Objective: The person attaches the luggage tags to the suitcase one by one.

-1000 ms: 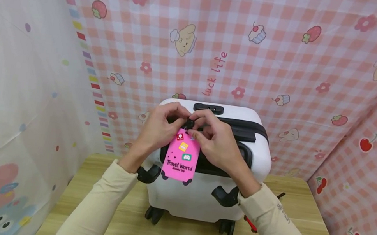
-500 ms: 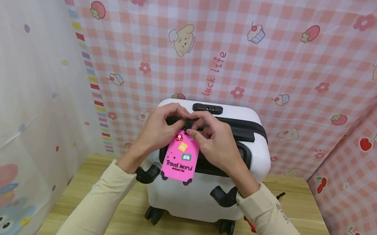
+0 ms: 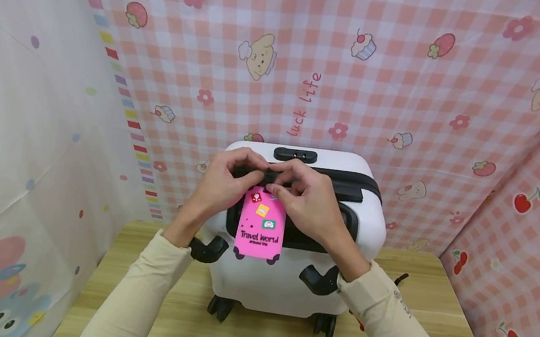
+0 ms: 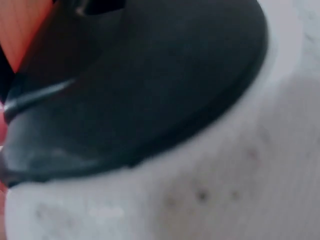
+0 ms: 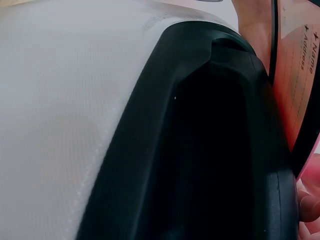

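Note:
A pink luggage tag (image 3: 261, 226) printed "Travel World" hangs in front of a white suitcase (image 3: 281, 282). Its black strap (image 3: 267, 176) lies at the top carry handle, mostly covered by fingers. My left hand (image 3: 223, 182) pinches the strap from the left, thumb and forefinger curled. From the right, my right hand (image 3: 310, 199) pinches it just above the tag, fingertips nearly meeting the left ones. In the right wrist view the tag's back (image 5: 295, 75) shows name and address lines beside the black handle recess (image 5: 200, 140). The left wrist view shows mostly black trim (image 4: 150, 90).
The suitcase lies on a wood-grain table (image 3: 134, 287), its black wheels (image 3: 324, 326) toward me. A combination lock (image 3: 296, 155) sits behind my hands. Something red (image 3: 361, 323) shows partly under my right sleeve. Printed curtains (image 3: 360, 89) enclose the back and sides.
The tag has swung a little and hangs straighter. The black strap piece that stood out between my fingertips is now lower and more covered. Both hands keep nearly the same place.

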{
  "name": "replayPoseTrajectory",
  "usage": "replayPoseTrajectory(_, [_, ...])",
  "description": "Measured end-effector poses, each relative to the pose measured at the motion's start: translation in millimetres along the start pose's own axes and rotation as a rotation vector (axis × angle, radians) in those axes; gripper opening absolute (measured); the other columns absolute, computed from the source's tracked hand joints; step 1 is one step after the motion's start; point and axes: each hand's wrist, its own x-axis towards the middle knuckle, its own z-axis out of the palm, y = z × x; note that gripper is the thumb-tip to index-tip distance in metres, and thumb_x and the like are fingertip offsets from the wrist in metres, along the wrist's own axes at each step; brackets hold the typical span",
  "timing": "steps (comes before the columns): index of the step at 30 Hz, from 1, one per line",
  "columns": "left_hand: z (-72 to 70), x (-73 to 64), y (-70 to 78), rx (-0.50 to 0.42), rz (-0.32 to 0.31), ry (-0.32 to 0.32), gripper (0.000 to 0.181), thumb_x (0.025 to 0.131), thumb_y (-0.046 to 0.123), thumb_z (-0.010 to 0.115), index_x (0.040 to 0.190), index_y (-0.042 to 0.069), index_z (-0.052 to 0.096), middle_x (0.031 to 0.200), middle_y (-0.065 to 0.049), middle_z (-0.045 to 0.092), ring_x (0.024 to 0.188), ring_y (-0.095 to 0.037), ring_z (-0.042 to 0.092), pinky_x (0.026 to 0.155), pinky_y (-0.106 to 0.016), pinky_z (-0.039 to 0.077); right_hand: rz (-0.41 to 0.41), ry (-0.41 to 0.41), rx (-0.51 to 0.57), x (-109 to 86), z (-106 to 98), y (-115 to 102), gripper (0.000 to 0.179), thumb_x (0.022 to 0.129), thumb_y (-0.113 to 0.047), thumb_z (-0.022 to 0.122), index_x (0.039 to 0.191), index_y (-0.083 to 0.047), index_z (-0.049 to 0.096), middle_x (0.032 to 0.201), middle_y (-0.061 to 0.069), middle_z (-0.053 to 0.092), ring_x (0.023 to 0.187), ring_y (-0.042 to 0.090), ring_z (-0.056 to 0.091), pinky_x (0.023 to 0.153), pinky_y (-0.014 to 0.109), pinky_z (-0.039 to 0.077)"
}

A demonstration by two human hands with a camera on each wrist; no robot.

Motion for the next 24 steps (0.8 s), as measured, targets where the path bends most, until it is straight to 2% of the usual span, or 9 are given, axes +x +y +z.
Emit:
replayPoseTrajectory(8, [-5.3, -0.1, -0.3, -0.062, -0.003, -0.007, 0.016, 0.092, -0.002, 0.061, 0.107, -0.002, 0.066, 0.103, -0.016, 0.069, 0.09, -0.02, 0.063, 0.083, -0.025, 0.051, 0.073, 0.049, -0.025, 0.0, 0.8, -1.8, 0.028, 0.086, -0.009, 0.076, 0.114, -0.008, 0.074, 0.08, 0.0, 0.07, 0.053, 0.013, 0.052, 0.048, 0.024, 0.04])
replayPoseTrajectory(15, [-6.0, -0.5, 0.6, -0.097, 0.019, -0.026, 0.015, 0.093, 0.001, 0.062, 0.107, -0.004, 0.066, 0.101, -0.017, 0.068, 0.089, -0.018, 0.062, 0.082, -0.025, 0.051, 0.045, 0.077, -0.04, -1.0, 0.4, -0.9, 0.03, 0.085, -0.01, 0.077, 0.116, -0.011, 0.075, 0.081, -0.001, 0.07, 0.052, 0.012, 0.05, 0.049, 0.024, 0.04])
replayPoseTrajectory(24, [-8.4, -1.3, -0.8, -0.053, 0.05, -0.093, 0.025, 0.089, 0.004, 0.068, 0.113, 0.001, 0.065, 0.109, -0.014, 0.069, 0.098, -0.019, 0.066, 0.091, -0.032, 0.052, 0.064, 0.074, -0.051, -0.1, 1.1, -1.7, 0.03, 0.085, -0.011, 0.078, 0.114, -0.01, 0.076, 0.081, 0.0, 0.07, 0.053, 0.012, 0.05, 0.048, 0.024, 0.039])
